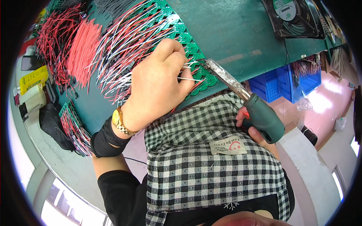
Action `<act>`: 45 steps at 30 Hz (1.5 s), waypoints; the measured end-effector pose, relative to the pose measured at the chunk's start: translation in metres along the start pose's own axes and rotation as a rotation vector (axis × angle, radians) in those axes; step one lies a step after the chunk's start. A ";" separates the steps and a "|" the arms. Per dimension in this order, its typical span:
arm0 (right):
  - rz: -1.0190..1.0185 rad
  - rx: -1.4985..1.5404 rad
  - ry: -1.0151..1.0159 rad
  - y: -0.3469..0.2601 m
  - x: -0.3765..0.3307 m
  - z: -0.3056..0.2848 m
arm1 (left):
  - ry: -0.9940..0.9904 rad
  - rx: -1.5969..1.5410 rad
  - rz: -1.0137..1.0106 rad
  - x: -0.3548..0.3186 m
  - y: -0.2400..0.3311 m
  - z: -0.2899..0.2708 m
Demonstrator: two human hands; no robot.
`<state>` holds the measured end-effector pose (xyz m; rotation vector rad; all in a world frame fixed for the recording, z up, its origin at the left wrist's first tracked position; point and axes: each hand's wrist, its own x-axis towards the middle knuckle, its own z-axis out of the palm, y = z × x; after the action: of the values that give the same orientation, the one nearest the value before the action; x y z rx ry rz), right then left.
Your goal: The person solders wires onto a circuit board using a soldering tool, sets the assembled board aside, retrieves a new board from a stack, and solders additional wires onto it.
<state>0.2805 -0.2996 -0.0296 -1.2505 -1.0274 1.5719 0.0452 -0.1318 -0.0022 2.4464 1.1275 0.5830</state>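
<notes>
My left hand (158, 75), with a gold watch and a black sleeve cover at the wrist, is closed in a pinch over a panel of small round green circuit boards (192, 48). Thin white wires (190, 79) stick out from between its fingers toward the boards. Rows of red and white wires run leftward from the panel. My right hand (259, 137) grips the dark green handle of a soldering iron (264, 118), and most of that hand is hidden behind the handle. The iron's metal barrel points up-left, its tip at the boards beside my left fingers.
Bundles of red wires (85, 52) and dark wires lie at the left on the green tabletop (233, 34). A black fan (296, 19) stands at the far right. Blue bins (279, 84) sit below the table's right edge. Another wired panel (73, 126) is at the left edge.
</notes>
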 end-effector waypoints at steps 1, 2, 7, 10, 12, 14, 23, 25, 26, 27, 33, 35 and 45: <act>0.010 -0.003 -0.005 0.002 -0.001 -0.001 | -0.001 0.001 0.003 0.001 0.000 0.001; 0.011 -0.004 -0.007 0.002 -0.001 0.000 | 0.000 0.001 0.001 0.001 0.000 0.001; 0.032 0.024 0.042 -0.009 0.004 0.005 | 0.002 -0.003 -0.001 0.000 -0.002 0.001; -0.010 -0.069 -0.100 -0.002 0.002 -0.006 | -0.001 -0.011 -0.012 -0.001 -0.001 0.001; -0.037 -0.081 -0.090 -0.005 0.004 -0.004 | 0.011 -0.008 -0.006 -0.003 -0.003 0.002; -0.065 -0.092 -0.075 -0.004 0.004 -0.003 | 0.021 -0.008 0.003 -0.004 -0.004 0.002; -0.104 -0.064 -0.106 0.003 0.002 -0.002 | 0.012 -0.017 -0.002 -0.006 -0.004 -0.001; 0.001 0.014 -0.017 -0.001 0.003 0.002 | 0.012 -0.013 0.006 -0.006 -0.004 -0.001; 0.001 0.014 -0.018 -0.004 0.002 0.005 | 0.012 -0.013 0.006 -0.005 -0.004 -0.001; 0.009 0.028 0.023 -0.006 0.002 0.008 | 0.012 -0.013 0.008 -0.005 -0.004 0.000; -0.001 0.017 -0.010 -0.012 0.002 0.006 | 0.003 0.003 0.009 -0.002 -0.001 -0.004; 0.017 0.038 0.054 -0.013 0.001 0.008 | -0.005 0.010 0.013 -0.002 0.000 -0.006; -0.014 -0.009 -0.015 -0.017 -0.001 0.003 | -0.114 0.110 -0.064 -0.003 0.016 -0.031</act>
<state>0.2799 -0.2963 -0.0126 -1.2371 -1.0514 1.5699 0.0375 -0.1384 0.0312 2.4898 1.2153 0.3664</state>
